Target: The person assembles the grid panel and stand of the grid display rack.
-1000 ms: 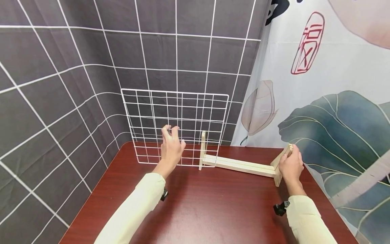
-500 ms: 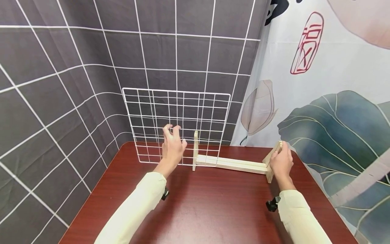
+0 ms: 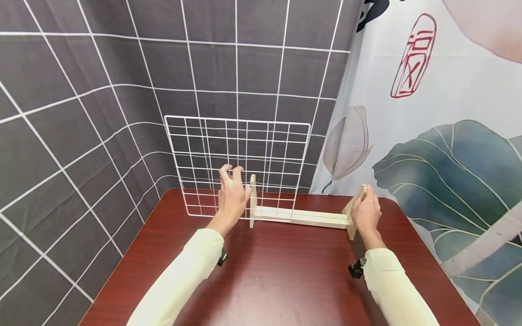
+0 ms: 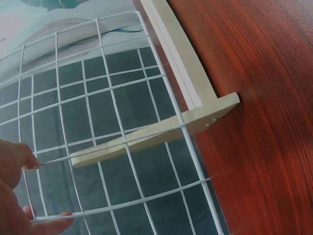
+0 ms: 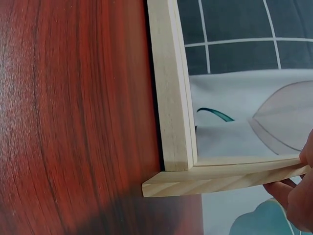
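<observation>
A white wire grid panel (image 3: 238,120) stands nearly upright at the back of the table, leaning slightly. My left hand (image 3: 232,194) grips its wires near the lower middle; in the left wrist view, fingers (image 4: 12,196) curl around the wires. Behind the panel's lower right part is a pale wooden stand (image 3: 306,218), a long grooved rail between two upright end pieces. The left end piece (image 4: 110,149) shows through the wires. My right hand (image 3: 367,212) pinches the top of the right end piece (image 5: 225,181).
The reddish-brown table (image 3: 277,280) extends in front of both hands. A dark grey curtain (image 3: 261,68) with white grid lines hangs behind and to the left. A white curtain (image 3: 379,145) with leaf prints hangs on the right.
My right hand has slid the wooden stand leftward, so more of it lies behind the wire panel. The left hand and panel have shifted only slightly.
</observation>
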The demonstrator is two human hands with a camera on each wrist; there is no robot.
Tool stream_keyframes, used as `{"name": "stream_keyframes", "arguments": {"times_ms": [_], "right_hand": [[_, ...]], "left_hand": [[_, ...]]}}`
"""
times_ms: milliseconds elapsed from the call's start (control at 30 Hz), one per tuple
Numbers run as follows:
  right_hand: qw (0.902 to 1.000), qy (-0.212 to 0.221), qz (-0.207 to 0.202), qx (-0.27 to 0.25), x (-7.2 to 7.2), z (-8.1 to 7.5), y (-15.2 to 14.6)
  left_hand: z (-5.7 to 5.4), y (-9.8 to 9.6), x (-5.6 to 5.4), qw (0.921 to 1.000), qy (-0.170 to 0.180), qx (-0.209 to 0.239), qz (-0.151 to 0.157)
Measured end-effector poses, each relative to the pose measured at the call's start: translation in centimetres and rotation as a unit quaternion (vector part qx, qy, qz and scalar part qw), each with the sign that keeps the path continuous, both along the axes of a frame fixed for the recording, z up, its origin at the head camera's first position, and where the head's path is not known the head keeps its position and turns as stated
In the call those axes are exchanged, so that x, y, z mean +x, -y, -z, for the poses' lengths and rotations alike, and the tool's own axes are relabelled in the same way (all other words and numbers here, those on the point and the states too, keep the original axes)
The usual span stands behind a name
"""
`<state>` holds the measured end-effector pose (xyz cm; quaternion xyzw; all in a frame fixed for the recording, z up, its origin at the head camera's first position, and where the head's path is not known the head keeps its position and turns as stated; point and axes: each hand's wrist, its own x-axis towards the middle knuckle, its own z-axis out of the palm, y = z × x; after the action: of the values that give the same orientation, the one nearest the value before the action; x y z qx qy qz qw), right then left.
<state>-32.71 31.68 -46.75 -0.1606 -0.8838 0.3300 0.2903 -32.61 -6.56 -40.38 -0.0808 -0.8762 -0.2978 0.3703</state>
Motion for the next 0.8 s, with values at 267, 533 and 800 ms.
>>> {"name": "stream_keyframes", "arguments": {"times_ms": [267,533,800], "right_hand": [[0.9999,0.007,-0.007,-0.009,-0.7,0.0,1.0],[0.9998,-0.009,-0.016,-0.008,-1.0,-0.1,2.8],[0.9998,-0.009,-0.019,-0.002,-0.8,0.0,4.3]], "left_hand": [[-0.2,-0.2,-0.2,1.0,0.003,0.004,-0.003],[-0.3,-0.4,-0.2,1.0,0.001,0.004,0.002],[-0.7,-0.7,0.0,0.9996,0.026,0.015,0.003]]}}
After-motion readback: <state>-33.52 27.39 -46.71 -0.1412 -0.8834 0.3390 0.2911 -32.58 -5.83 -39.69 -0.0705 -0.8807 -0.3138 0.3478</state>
